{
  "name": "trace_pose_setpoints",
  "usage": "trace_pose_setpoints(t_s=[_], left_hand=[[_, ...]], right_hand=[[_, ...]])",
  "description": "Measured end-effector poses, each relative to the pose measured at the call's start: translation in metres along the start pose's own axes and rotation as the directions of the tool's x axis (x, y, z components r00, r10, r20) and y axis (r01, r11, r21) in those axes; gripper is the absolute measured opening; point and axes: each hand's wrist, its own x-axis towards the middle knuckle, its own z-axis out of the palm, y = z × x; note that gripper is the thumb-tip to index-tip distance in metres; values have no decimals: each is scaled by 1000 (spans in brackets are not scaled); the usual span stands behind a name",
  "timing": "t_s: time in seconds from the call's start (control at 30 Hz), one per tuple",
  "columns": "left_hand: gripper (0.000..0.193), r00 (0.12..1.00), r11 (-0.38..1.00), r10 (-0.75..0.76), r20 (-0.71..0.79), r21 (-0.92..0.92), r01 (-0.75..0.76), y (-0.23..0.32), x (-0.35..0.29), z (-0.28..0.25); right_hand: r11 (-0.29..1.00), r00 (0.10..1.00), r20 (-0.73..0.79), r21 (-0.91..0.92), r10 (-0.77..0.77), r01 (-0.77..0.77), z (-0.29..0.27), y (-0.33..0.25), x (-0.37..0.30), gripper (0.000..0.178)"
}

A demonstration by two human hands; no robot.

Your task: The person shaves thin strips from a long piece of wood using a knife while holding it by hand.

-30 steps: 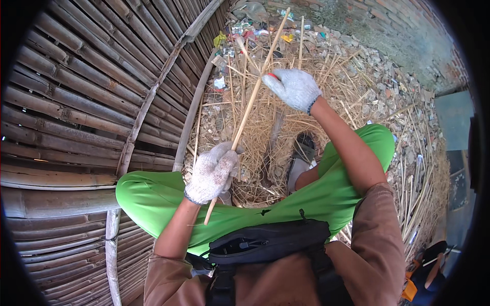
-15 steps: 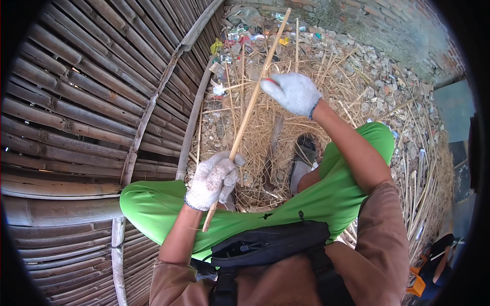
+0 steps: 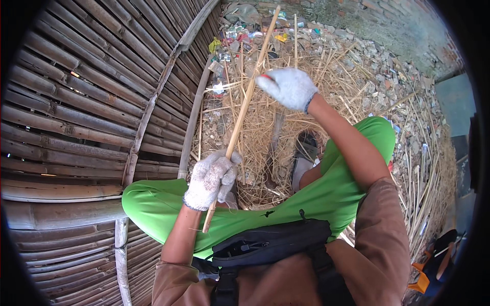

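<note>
So we've got a long bamboo stick point(image 3: 244, 115) running up and away from our lap, over the pile of straw-like shavings point(image 3: 326, 86) on the ground. Our left hand point(image 3: 210, 179) in its knit glove is clamped around the lower part of the stick, just above our green trousers point(image 3: 153, 204). Our right hand point(image 3: 288, 87), also gloved, sits higher up, closed against the stick with something red at its fingertips.

Our take on doing this bit well: keep the lower grip firm so the stick doesn't twist, and work the upper hand away from the body, along the grain.

What's hard to make out: the red thing is mostly buried in the glove, so we can't tell what it is. The stick's top end runs toward the litter point(image 3: 255, 30) at the frame edge.
</note>
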Motion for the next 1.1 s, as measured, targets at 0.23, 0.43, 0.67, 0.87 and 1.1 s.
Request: trace_pose_setpoints(t_s=[0.23, 0.43, 0.67, 0.87, 1.1], left_hand=[[38, 1000, 961, 5, -21, -275, -11, -8, 8, -6], [37, 999, 934, -41, 10, -354, 42, -10, 6, -12], [42, 995, 909, -91, 47, -404, 103, 1, 3, 8], [31, 991, 886, -133, 32, -443, 133, -14, 14, -11], [30, 991, 906, -128, -42, -410, 100, -6, 14, -4]], right_hand=[[986, 988, 72, 110, -136, 127, 8, -54, -28, 78], [978, 977, 51, 56, -205, 203, 24, -62, -31, 68], [998, 998, -18, 16, -66, 66, 6, -29, -18, 60], [965, 958, 125, 78, -258, 250, 42, -72, -45, 49], [997, 994, 77, -31, -73, 76, 19, -46, -6, 57]])
